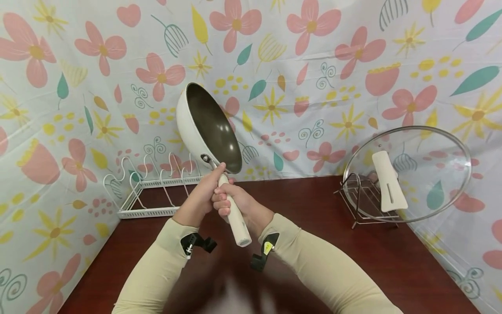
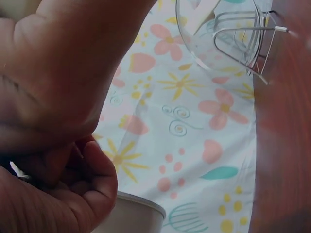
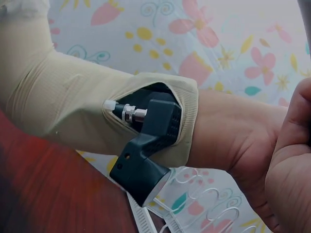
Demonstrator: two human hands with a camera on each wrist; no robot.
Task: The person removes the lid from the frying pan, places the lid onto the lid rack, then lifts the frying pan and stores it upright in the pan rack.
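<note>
A white frying pan (image 1: 186, 126) with a dark inside is held up above the table, tilted on its side with its opening facing right. In the head view, my right hand (image 1: 245, 203) grips its cream handle (image 1: 238, 222) with fingers curled round it. My left hand (image 1: 204, 189) holds the handle's upper end close to the pan, its thumb along the handle and its fingers partly hidden behind. A pale edge of the pan (image 2: 136, 213) shows low in the left wrist view. At the right of the right wrist view, curled fingers (image 3: 291, 165) are cut off by the frame.
A white wire rack (image 1: 157, 212) stands at the table's back left. To the right, a glass lid (image 1: 435, 174) with a cream handle (image 1: 389, 183) leans upright in a metal wire rack (image 1: 354, 200). The dark red table (image 1: 313, 209) meets a flower-patterned curtain (image 1: 274, 65).
</note>
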